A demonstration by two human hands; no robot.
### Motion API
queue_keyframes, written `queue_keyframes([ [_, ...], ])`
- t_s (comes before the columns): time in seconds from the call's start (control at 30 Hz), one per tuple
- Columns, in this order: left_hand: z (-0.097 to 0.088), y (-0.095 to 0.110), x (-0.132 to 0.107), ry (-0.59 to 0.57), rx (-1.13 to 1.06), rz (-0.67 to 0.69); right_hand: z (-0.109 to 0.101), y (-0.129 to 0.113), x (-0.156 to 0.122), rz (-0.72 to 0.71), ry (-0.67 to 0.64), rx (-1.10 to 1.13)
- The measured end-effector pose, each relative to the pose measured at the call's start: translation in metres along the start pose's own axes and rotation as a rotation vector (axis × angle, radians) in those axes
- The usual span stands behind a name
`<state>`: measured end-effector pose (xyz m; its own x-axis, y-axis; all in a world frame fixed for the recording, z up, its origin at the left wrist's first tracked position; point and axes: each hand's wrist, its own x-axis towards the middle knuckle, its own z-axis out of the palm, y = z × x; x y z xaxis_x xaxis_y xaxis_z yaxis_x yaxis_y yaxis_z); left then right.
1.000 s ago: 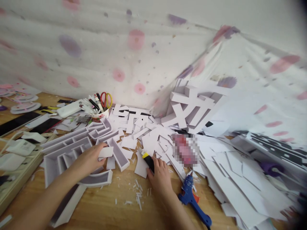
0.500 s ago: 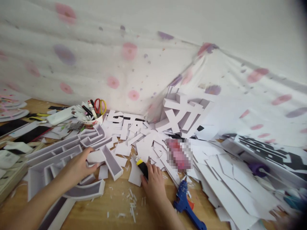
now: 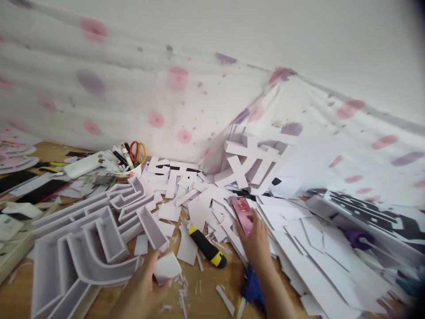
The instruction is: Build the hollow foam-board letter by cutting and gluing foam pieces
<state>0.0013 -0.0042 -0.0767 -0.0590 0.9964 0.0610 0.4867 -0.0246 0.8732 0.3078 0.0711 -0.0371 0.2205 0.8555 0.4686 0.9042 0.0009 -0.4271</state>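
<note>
In my left hand point(image 3: 142, 281) is a small white box-shaped piece point(image 3: 168, 267), pinched between thumb and fingers low in the view. My right hand point(image 3: 256, 239) has its thumb and fingers at the two sides of a pink flat rectangular object point(image 3: 243, 213), covering its near end. Between the hands lies a black and yellow utility knife point(image 3: 206, 248), touched by neither. A blue glue gun point(image 3: 252, 285) sits partly hidden under my right forearm. Left of my left hand, white open-backed letter shapes point(image 3: 109, 277) with raised walls rest on the wooden table point(image 3: 202, 297).
White cut-offs point(image 3: 199, 204) pile up at the middle. Flat white sheets point(image 3: 318, 261) are stacked to the right. A cup point(image 3: 128, 175) holds pens and scissors point(image 3: 138, 152). A white built-up character point(image 3: 252, 159) leans at the back, before a flowered sheet point(image 3: 139, 97).
My right hand has let go of the utility knife and moved right to the pink object. My left hand has brought the white piece right and nearer, away from the letter shapes.
</note>
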Motion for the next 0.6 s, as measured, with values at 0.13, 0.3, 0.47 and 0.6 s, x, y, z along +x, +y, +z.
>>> queue_keyframes([
  [0.13, 0.021, -0.033, -0.010, -0.047, 0.003, 0.009, -0.006, 0.065, 0.014, 0.154, -0.074, -0.201],
  [0.3, 0.021, -0.036, -0.006, -0.098, -0.023, 0.007, 0.007, 0.094, 0.009, 0.227, -0.132, -0.318],
  [0.47, 0.010, -0.009, -0.006, -0.116, -0.016, -0.022, 0.018, 0.093, 0.005, 0.252, -0.094, -0.319],
  [0.6, 0.013, -0.010, -0.010, -0.092, -0.092, -0.013, 0.009, 0.095, 0.009, 0.278, -0.124, -0.244],
])
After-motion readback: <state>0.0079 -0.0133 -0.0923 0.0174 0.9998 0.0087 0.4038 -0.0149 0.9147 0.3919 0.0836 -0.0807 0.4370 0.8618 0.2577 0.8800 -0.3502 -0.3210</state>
